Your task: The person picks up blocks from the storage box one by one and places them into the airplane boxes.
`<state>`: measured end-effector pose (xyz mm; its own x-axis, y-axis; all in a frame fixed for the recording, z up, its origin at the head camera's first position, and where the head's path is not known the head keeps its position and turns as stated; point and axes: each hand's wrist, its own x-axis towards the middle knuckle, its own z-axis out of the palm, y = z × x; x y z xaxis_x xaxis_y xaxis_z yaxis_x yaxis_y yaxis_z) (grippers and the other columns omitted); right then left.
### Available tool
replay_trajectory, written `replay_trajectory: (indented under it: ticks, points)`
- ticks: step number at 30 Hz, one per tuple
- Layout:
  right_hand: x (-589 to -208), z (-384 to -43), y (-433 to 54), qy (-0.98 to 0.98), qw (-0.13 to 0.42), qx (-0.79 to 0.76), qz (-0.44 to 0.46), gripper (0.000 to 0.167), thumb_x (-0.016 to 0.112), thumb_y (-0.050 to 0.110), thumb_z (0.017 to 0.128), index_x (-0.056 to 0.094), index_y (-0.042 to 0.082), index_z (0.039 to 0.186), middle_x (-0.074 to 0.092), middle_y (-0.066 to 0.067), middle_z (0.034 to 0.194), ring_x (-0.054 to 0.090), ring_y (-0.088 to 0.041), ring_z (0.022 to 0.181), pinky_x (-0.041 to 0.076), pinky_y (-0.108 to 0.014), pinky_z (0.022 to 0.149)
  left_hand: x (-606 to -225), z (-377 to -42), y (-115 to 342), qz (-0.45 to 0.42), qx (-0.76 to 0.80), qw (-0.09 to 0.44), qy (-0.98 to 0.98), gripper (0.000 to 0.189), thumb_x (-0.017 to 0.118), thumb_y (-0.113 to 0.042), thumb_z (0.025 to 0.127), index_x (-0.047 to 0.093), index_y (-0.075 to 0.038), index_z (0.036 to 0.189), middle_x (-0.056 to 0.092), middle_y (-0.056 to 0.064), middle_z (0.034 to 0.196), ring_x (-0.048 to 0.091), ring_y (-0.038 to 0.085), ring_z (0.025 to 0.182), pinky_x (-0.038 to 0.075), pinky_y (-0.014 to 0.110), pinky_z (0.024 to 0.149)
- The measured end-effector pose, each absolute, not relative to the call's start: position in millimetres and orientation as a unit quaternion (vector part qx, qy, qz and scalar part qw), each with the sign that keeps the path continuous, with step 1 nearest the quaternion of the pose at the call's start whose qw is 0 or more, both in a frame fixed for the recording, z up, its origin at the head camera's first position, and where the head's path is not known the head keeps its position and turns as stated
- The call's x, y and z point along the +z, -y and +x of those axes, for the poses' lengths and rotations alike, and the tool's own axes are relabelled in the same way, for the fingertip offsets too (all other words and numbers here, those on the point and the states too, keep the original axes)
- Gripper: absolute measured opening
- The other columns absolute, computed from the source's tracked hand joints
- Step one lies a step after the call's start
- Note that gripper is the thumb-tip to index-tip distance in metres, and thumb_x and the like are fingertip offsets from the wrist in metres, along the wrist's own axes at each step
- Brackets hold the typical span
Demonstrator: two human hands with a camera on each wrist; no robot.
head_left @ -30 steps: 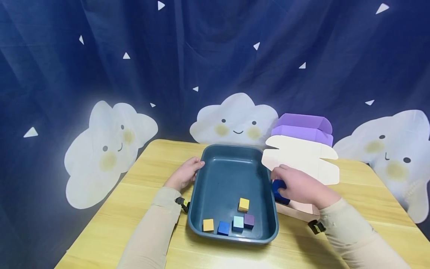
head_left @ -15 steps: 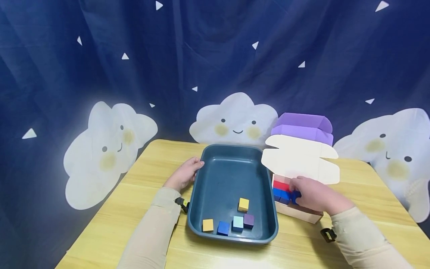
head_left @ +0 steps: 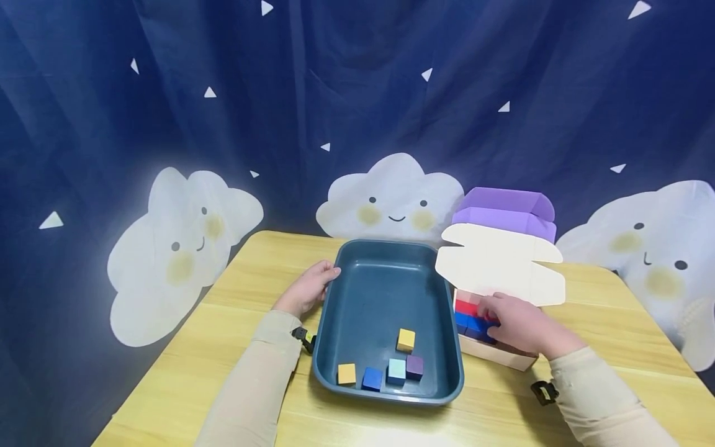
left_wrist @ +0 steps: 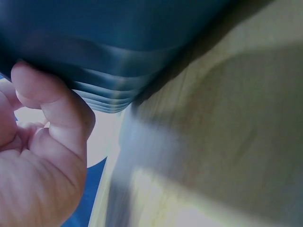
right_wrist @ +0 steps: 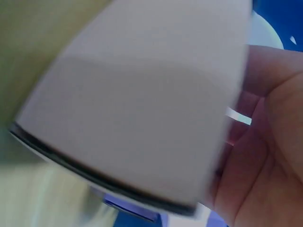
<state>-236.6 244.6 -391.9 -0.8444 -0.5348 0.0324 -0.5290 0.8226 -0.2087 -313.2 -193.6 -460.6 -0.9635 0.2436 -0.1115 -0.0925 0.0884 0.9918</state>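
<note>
My left hand grips the left rim of a dark blue-green tray; the left wrist view shows its curled fingers against the tray wall. Inside the near end of the tray lie an orange-yellow block, a blue block, a light-blue block, a purple block and a yellow block. My right hand reaches into an open cardboard box, pinching a blue block at the end of a row. Red blocks lie behind that row. The box wall hides my right fingertips.
The box's pale lid with its purple flap stands folded back behind the box. The box sits directly against the tray's right side. Both rest on a wooden table, and a dark blue curtain hangs behind.
My right hand has moved rightward along the box, uncovering red and blue blocks. The blue block at its fingers has gone from tilted to lined up with the row. The left hand stays put.
</note>
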Motion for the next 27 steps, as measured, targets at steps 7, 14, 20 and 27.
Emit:
replay_trajectory:
  ticks: [7,14,20,27]
  points:
    - [-357.1,-234.8,-250.2,-0.956,-0.012,-0.144,-0.257,0.014,0.075,0.013,0.09,0.066,0.012,0.101,0.062,0.002,0.092,0.059,-0.016,0.079,0.052,-0.044,0.075,-461.6,-312.3,194.6,0.054,0.677,0.129,-0.723,0.021,0.047,-0.024,0.109,0.048,-0.004,0.105,0.051,0.003,0.076,0.047,0.014,0.06,0.042,0.026,0.056]
    - [-348.2,-228.5,-220.1,-0.932,-0.027,-0.16,-0.324,0.012,0.072,0.009,0.091,0.067,0.015,0.1,0.063,0.006,0.095,0.065,-0.012,0.081,0.055,-0.041,0.078,-460.6,-313.5,194.4,0.053,0.677,0.129,-0.723,0.021,0.047,-0.024,0.109,0.047,-0.003,0.106,0.051,0.002,0.076,0.047,0.013,0.06,0.043,0.025,0.056]
    - [-353.0,-221.7,-173.7,-0.912,-0.017,-0.124,-0.39,0.02,0.074,0.013,0.088,0.068,0.015,0.107,0.063,0.006,0.101,0.058,-0.005,0.079,0.053,-0.034,0.075,-460.0,-312.6,193.4,0.053,0.676,0.126,-0.724,0.021,0.047,-0.024,0.109,0.047,-0.004,0.105,0.05,0.002,0.074,0.047,0.013,0.059,0.042,0.025,0.056]
    - [-373.3,-217.8,-132.1,-0.874,0.038,-0.083,-0.478,0.035,0.071,0.003,0.086,0.068,0.013,0.119,0.062,0.001,0.111,0.061,-0.006,0.077,0.054,-0.028,0.073,-458.6,-312.7,193.1,0.05,0.675,0.126,-0.725,0.022,0.047,-0.025,0.109,0.047,-0.003,0.106,0.051,0.002,0.075,0.047,0.014,0.059,0.042,0.025,0.056]
